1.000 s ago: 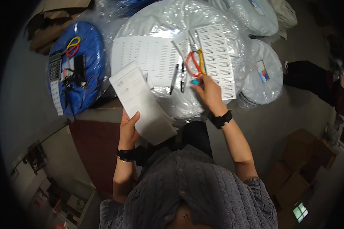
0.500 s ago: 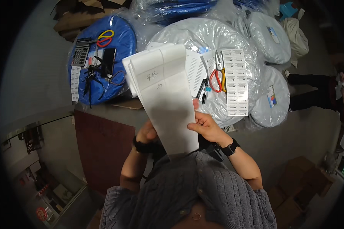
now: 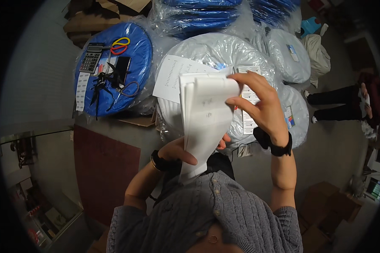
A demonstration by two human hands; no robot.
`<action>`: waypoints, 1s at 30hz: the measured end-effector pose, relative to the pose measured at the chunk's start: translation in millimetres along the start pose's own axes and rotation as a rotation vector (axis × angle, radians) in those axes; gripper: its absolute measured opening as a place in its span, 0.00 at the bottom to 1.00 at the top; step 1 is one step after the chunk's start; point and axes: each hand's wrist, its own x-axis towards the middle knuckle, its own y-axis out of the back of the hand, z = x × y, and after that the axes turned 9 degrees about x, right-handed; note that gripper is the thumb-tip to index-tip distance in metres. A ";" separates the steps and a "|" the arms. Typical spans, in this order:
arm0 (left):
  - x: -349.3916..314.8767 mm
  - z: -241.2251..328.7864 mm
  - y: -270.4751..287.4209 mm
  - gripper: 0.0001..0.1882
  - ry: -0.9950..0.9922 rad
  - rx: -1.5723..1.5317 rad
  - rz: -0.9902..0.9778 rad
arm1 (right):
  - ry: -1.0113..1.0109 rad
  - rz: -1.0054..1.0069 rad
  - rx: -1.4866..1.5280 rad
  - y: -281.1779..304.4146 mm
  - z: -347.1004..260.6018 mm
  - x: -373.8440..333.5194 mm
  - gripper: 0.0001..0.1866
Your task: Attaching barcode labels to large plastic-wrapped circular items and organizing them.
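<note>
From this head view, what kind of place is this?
Likely a warehouse or packing room: plastic-wrapped round bundles stacked as a work surface, cardboard boxes on the concrete floor, and a calculator beside label strips. Both hands hold a paper stack.

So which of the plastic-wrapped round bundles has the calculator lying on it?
The blue bundle at upper left. It carries the calculator, beside yellow and red scissors; the grey-white bundles hold only paper sheets and label strips.

White paper stack (image 3: 206, 114): long narrow sheets, upright before chest, top edges fanned; faint marks, apparently handwriting.
</note>
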 end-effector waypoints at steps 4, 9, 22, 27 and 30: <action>-4.4 -4.5 3.8 0.48 -0.019 -0.169 -0.140 | 0.175 0.207 -0.169 7.6 -17.8 -30.3 0.19; -23.7 -24.0 16.5 0.48 0.022 -0.211 -0.113 | 0.324 0.231 -0.484 0.1 -45.9 -72.9 0.12; -49.3 -58.5 52.1 0.48 0.120 -0.227 -0.118 | 0.000 -0.029 0.488 14.9 -51.1 -106.7 0.21; -32.6 -45.4 47.3 0.49 0.129 0.006 -0.420 | -0.195 0.051 0.170 16.2 -53.2 -67.8 0.30; -30.0 -36.3 38.5 0.48 0.164 0.001 -0.396 | 0.060 0.145 -0.182 14.1 -45.0 -62.7 0.28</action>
